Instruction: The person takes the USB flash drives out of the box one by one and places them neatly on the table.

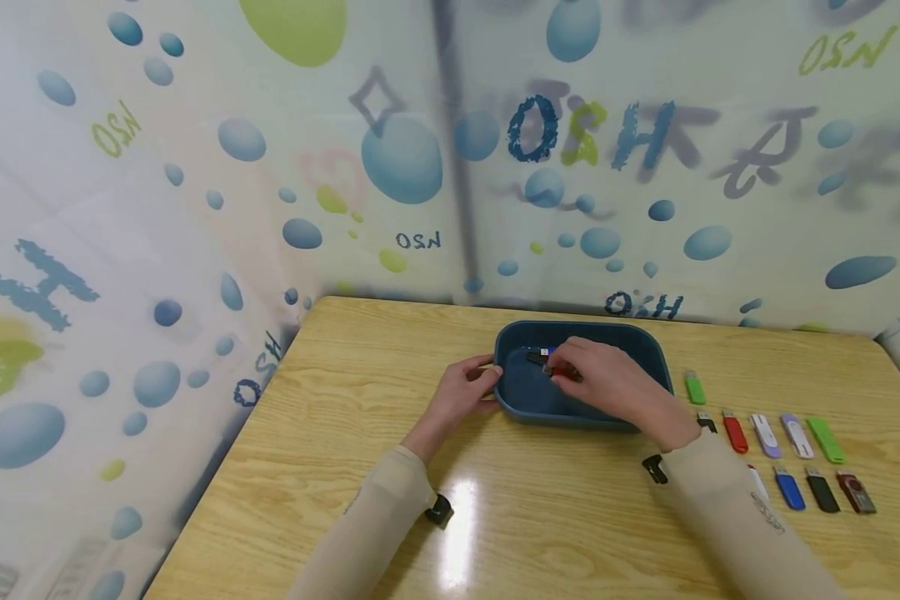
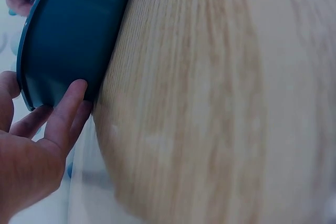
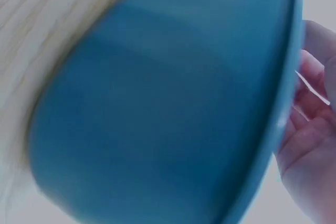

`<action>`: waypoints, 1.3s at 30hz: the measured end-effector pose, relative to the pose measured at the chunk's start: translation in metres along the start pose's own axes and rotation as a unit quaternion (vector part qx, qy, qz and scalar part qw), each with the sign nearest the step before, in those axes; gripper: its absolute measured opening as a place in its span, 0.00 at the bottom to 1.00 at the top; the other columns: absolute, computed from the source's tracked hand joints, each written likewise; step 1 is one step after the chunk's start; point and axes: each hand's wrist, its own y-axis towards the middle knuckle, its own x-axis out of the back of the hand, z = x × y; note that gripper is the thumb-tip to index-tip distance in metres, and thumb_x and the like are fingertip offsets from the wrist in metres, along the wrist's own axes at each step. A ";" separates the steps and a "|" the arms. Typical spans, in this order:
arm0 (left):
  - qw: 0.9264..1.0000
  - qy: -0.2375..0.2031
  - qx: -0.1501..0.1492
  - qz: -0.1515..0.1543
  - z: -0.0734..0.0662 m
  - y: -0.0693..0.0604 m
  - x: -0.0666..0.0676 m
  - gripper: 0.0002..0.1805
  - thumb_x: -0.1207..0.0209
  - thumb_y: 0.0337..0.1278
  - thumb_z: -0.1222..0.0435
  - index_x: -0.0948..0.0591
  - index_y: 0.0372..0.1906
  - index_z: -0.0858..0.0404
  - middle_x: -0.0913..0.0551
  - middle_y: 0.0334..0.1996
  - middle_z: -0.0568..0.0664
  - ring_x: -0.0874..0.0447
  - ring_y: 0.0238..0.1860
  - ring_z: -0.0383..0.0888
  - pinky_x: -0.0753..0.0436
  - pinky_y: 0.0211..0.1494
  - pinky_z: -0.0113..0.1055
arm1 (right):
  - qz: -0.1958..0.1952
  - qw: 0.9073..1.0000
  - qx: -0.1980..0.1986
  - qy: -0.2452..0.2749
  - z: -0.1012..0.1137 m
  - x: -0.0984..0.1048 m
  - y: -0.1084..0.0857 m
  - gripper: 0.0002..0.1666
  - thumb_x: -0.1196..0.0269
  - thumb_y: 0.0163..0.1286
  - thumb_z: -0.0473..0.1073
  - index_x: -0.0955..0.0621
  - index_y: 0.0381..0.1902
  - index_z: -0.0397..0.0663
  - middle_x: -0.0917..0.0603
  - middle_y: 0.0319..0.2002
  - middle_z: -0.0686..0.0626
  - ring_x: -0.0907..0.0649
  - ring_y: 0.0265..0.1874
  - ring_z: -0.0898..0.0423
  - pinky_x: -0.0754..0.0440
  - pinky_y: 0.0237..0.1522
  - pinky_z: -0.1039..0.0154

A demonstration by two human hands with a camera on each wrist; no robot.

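Observation:
A dark blue plastic bin (image 1: 521, 408) stands on the wooden table. My left hand (image 1: 461, 387) grips its left end, with the thumb at the rim and the fingers along the outer wall (image 2: 79, 30). Inside the bin, my right hand (image 1: 600, 375) pinches a red USB stick (image 1: 566, 373), its metal plug pointing left. Beside these fingertips lie a black USB stick (image 1: 536, 359) and a blue one (image 1: 552, 351), partly covered by the hand. In the right wrist view the bin's wall hides the right fingertips and what they hold.
Right of the bin, several USB sticks lie in rows, among them a green one (image 1: 694, 388), a red one (image 1: 735, 432), a blue one (image 1: 790, 489) and a dark red one (image 1: 857, 492). My right forearm hides part of them. A patterned wall covering (image 1: 420, 267) rises behind the table (image 1: 345, 375).

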 end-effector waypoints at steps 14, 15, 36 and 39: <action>1.000 0.007 0.005 -0.005 0.000 0.000 0.001 0.26 0.41 0.76 0.63 0.26 0.72 0.68 0.20 0.60 0.68 0.14 0.56 0.60 0.12 0.53 0.50 | -0.069 0.997 -0.030 -0.006 -0.012 0.024 -0.036 0.11 0.29 0.68 0.36 0.16 0.47 0.43 0.18 0.41 0.49 0.17 0.35 0.55 0.15 0.35 0.55; 1.000 0.007 0.004 -0.004 0.000 0.000 0.001 0.26 0.41 0.76 0.63 0.27 0.72 0.69 0.20 0.60 0.68 0.14 0.56 0.61 0.12 0.53 0.50 | -0.070 0.997 -0.036 -0.005 -0.012 0.027 -0.038 0.11 0.29 0.69 0.36 0.16 0.47 0.42 0.17 0.41 0.48 0.17 0.35 0.54 0.15 0.36 0.55; 1.000 0.012 0.000 -0.006 0.000 0.000 0.000 0.25 0.41 0.76 0.62 0.25 0.71 0.68 0.19 0.59 0.68 0.14 0.55 0.60 0.12 0.52 0.50 | -0.115 0.980 -0.161 0.002 -0.045 0.052 -0.084 0.12 0.32 0.72 0.38 0.17 0.48 0.35 0.15 0.41 0.39 0.14 0.38 0.41 0.13 0.40 0.40; 1.000 0.014 -0.001 -0.006 0.001 0.001 0.000 0.26 0.41 0.76 0.62 0.26 0.72 0.68 0.19 0.59 0.68 0.14 0.56 0.60 0.12 0.53 0.50 | -0.121 0.979 -0.167 -0.010 -0.052 0.054 -0.090 0.12 0.31 0.71 0.38 0.17 0.47 0.34 0.15 0.39 0.39 0.14 0.36 0.41 0.13 0.38 0.40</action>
